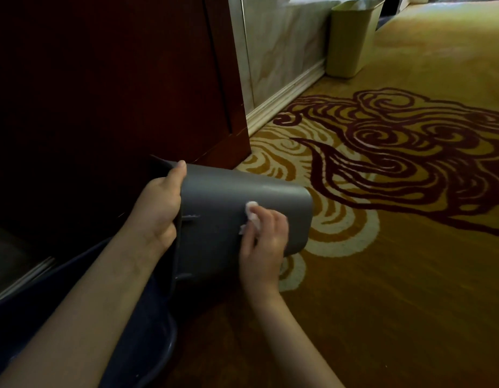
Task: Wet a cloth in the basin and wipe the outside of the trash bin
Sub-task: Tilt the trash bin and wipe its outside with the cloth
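Open floor to the right, left side hemmed in.
Dark red-brown wooden cabinet (116, 79) walls off upper left. Tilted grey plastic trash bin (228, 197) fills centre, near the cabinet's corner. Dark blue round basin (147, 345) blocks lower left. Yellow patterned carpet (410, 289) lies open across right and lower right. Beige rectangular waste bin (352, 37) stands against the wall at top.

Grey trash bin (228, 197) held at its rim | white cloth (252, 214) pinched against it | dark blue basin (150, 337) below the grip | gold carpet (396, 247) beyond, maroon and cream swirls | beige bin (352, 37) far off
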Demonstrator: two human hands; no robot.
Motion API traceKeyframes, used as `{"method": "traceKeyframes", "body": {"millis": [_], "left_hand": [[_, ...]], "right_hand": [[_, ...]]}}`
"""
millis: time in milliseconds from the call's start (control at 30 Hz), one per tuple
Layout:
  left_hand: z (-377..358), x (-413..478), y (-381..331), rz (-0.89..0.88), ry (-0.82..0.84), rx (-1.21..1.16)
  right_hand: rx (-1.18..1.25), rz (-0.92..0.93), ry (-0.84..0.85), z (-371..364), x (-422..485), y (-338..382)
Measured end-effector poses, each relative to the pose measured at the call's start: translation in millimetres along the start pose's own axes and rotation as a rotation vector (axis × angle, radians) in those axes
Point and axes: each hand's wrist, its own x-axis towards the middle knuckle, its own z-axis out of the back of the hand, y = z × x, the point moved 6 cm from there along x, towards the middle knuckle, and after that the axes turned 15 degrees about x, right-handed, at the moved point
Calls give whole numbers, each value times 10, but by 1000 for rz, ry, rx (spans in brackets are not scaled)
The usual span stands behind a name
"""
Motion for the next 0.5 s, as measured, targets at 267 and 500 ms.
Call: {"method": "traceKeyframes", "body": {"millis": [267, 500], "left_hand": [[4, 53, -28, 8, 19, -14], [-24, 146, -56, 15, -23, -24]], "right_hand": [[-61, -518, -285, 717, 155, -985], [218, 58, 59, -358, -411, 563]]}}
